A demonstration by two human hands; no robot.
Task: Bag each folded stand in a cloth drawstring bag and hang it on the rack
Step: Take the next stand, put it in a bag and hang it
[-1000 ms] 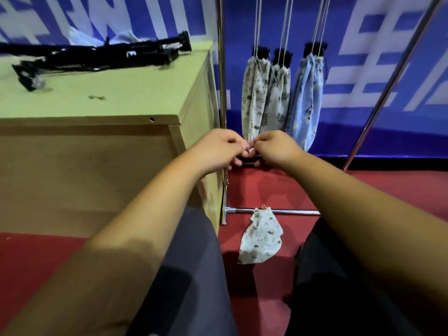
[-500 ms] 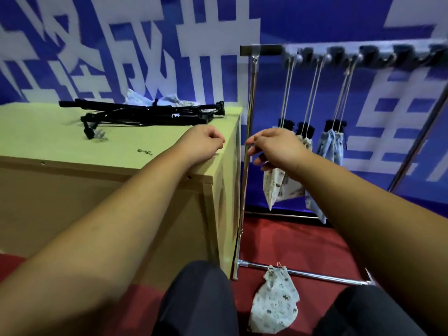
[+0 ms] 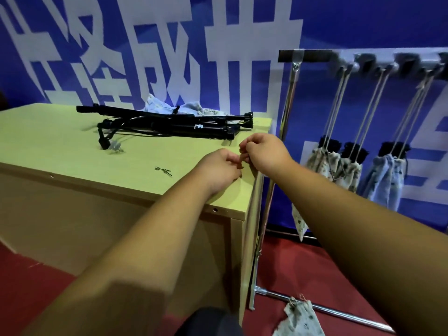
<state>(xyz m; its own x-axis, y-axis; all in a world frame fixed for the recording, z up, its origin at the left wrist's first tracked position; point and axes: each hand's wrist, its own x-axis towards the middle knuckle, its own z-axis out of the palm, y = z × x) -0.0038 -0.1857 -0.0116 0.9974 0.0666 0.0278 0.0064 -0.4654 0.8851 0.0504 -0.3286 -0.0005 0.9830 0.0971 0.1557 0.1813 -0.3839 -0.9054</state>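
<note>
Neither grip is on a stand. The left hand (image 3: pixel 219 170) and the right hand (image 3: pixel 264 154) meet over the right front corner of the bench (image 3: pixel 60 141), fingers curled and fingertips drawn together where the two hands touch. Something tiny may be pinched there, but I cannot tell.

The folded stands (image 3: pixel 169 124) lie in a black heap on the far part of the bench, ahead and to the left of both hands. Their long axis runs left to right, roughly along the far edge. Their right-hand ends reach almost to the bench's right side, just beyond the right hand, so that hand looks nearer. The left hand would have to go forward and across to take the shafts at mid-length.

Loose cloth bags (image 3: pixel 157 106) are bunched just behind the stands, against the blue banner. A small metal part (image 3: pixel 163 170) sits alone on the bench, left of the left hand.

To the right stands the rack (image 3: pixel 305 55), with filled drawstring bags (image 3: pixel 332 166) hanging by their cords from its top bar. One more printed bag (image 3: pixel 300 318) lies on the red floor by the rack's foot.

In my judgement, several stands are already bagged and hung, and the coming move is a reach forward-left for the next one.
</note>
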